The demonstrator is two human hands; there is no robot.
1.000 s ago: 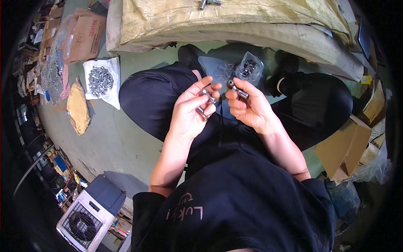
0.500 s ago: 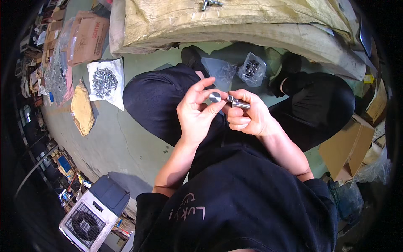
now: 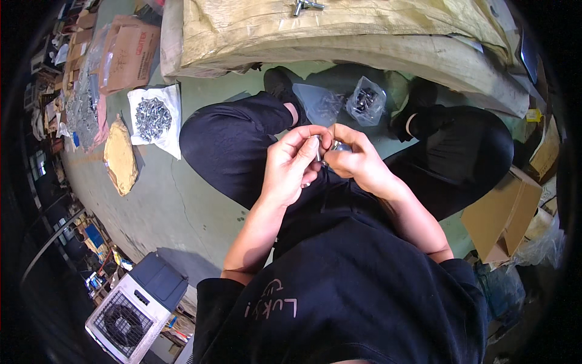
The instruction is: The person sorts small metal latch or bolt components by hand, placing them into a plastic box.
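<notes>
Both hands meet over my lap, fingers closed and nearly touching. My left hand (image 3: 289, 165) pinches a small shiny metal part (image 3: 317, 153), mostly covered by the thumb and fingers. In my right hand (image 3: 362, 162) is a silvery metal fitting (image 3: 342, 147), of which only a rounded bit shows past the index finger and thumb. Whether the two parts touch is hidden by the fingertips. Past my hands, a clear plastic bag (image 3: 377, 104) of dark metal parts lies on the floor between my feet, beside another translucent bag (image 3: 316, 104).
A white sheet (image 3: 171, 132) piled with small metal pieces (image 3: 153, 119) lies left of my knee, near a tan wrapped bundle (image 3: 120, 159). A covered low platform (image 3: 364, 48) bears another metal fitting (image 3: 307, 6). Cardboard boxes (image 3: 500, 209) and an air cooler (image 3: 130, 312) stand around.
My hands have come together and the fingers have closed over the parts. The left part's round disc face has turned out of sight, and the right fitting has turned too.
</notes>
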